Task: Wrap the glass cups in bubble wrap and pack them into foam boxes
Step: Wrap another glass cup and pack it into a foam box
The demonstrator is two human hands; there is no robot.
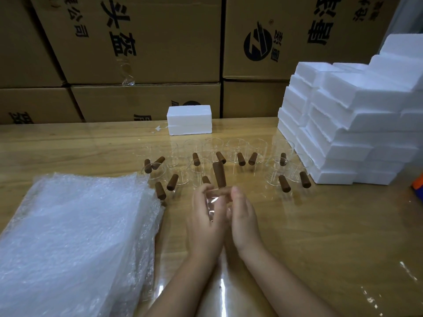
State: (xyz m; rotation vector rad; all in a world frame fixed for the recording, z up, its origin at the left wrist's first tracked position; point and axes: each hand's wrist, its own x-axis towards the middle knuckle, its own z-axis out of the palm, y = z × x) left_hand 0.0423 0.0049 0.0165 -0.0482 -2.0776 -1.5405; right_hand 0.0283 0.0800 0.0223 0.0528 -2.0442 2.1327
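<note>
Glass cup point(211, 203), unwrapped, gripped between curled fingers point(202, 191) of left hand point(204, 216) and right hand point(245, 216) over the desk point(320, 225); next it probably needs setting on the bubble wrap point(75, 225).

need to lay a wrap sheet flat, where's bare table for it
Widest bare table lies right of the right hand, in front of the foam box stack. A second strip runs behind the bubble wrap, left of the single foam box. The glass cups crowd the middle.
</note>
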